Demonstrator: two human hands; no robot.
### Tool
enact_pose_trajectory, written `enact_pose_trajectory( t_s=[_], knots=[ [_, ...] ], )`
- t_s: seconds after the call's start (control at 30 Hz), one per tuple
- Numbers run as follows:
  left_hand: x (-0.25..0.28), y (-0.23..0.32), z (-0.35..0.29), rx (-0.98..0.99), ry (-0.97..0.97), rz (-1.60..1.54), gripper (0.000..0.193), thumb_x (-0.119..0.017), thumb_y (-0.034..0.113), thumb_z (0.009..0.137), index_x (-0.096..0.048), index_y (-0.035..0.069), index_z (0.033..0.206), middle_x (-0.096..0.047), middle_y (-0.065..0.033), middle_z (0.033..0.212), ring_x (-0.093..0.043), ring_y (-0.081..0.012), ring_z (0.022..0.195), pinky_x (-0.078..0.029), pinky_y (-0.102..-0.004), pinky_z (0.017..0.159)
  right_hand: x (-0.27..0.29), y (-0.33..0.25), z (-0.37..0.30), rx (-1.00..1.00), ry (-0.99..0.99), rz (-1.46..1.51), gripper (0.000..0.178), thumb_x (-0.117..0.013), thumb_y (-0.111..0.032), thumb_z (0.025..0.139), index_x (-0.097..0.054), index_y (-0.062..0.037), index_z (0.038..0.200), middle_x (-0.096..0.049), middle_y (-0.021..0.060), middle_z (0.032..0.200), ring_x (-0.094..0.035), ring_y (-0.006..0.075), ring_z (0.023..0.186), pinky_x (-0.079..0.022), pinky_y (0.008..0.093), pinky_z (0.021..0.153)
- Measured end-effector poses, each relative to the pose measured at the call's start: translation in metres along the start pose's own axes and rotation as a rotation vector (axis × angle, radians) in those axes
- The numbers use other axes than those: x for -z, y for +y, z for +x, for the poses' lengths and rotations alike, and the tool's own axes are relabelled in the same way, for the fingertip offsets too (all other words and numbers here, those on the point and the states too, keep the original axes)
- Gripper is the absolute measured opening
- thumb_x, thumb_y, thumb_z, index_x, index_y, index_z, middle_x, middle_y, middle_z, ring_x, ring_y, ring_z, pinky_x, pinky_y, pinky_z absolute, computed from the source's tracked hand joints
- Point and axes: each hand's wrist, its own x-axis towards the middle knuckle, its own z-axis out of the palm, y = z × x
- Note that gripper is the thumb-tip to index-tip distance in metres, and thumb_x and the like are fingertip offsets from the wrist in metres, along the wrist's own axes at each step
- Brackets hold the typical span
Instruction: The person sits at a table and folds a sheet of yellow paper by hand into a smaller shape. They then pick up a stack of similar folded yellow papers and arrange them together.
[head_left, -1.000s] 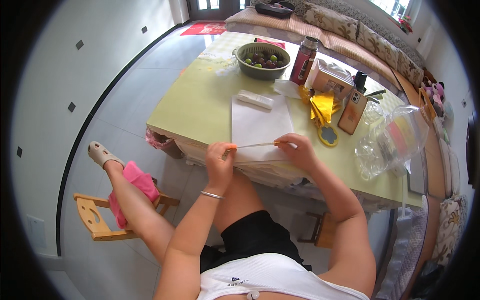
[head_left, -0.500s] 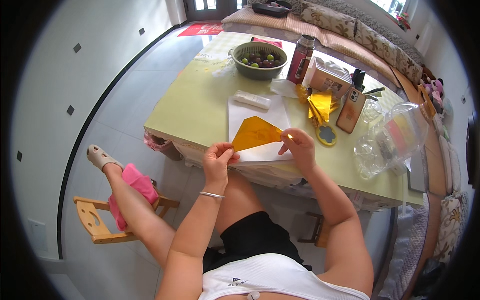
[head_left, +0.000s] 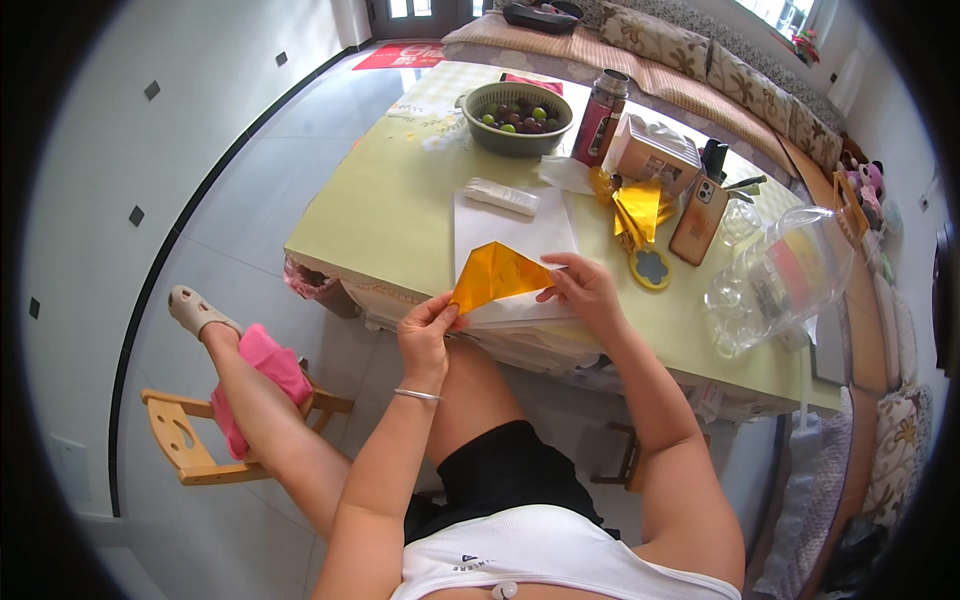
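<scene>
A folded sheet of shiny gold paper [head_left: 497, 277] is held between my two hands above the table's near edge. My left hand [head_left: 428, 322] pinches its lower left corner, thumb on top. The right corner sits between the thumb and fingers of my right hand [head_left: 580, 290]. Beneath the gold paper lies a stack of white paper [head_left: 480, 235], with a white oblong packet [head_left: 502, 197] on its far part. To the right is a bunch of more gold foil paper [head_left: 640, 212], beside a yellow flower-shaped object with a grey face [head_left: 651, 268].
On the pale green table [head_left: 370, 215] stand a bowl of grapes [head_left: 517, 135], a dark red flask [head_left: 600, 118], a tissue box [head_left: 655, 155], a phone [head_left: 699, 222] and a big clear plastic bottle [head_left: 775, 285]. My leg rests on a wooden chair [head_left: 185, 440] at left.
The gold paper has tilted and bent, so a crease now shows near its middle. Both hands have shifted slightly, the right one a little left and the left one lower.
</scene>
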Motion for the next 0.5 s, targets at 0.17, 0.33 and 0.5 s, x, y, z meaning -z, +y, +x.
enact_pose_trajectory(
  t_s=[0.17,0.33,0.5],
  knots=[
    [0.008,-0.002,-0.002,-0.007,-0.003,0.017,0.006,-0.069,-0.003,0.085,-0.069,-0.002,0.091,-0.070,-0.0079,0.080,-0.064,-0.0123,0.062,-0.051,-0.0225,0.057,0.005,0.014,0.003,-0.005,-0.039,-0.041,0.009,-0.060,-0.003,0.094,-0.063,0.0045,0.096,-0.067,0.0067,0.083,-0.064,0.0112,0.067,-0.051,0.0229,0.062],
    [0.008,0.003,-0.010,-0.018,-0.039,0.131,0.005,-0.070,-0.002,0.085,-0.069,-0.001,0.090,-0.067,-0.0052,0.074,-0.060,-0.0106,0.059,-0.049,-0.0216,0.056,0.005,0.005,-0.002,-0.083,-0.061,-0.217,0.006,-0.062,-0.003,0.093,-0.064,0.0026,0.093,-0.065,0.0047,0.075,-0.059,0.0070,0.060,-0.047,0.0209,0.054],
    [0.004,0.003,-0.012,-0.030,-0.033,0.111,0.004,-0.071,0.000,0.085,-0.069,0.000,0.088,-0.066,-0.0041,0.076,-0.061,-0.0096,0.063,-0.048,-0.0208,0.059,0.002,0.008,-0.004,0.022,0.001,-0.170,0.004,-0.063,-0.003,0.092,-0.065,0.0005,0.092,-0.063,0.0028,0.070,-0.055,0.0051,0.056,-0.044,0.0201,0.049]
  ],
)
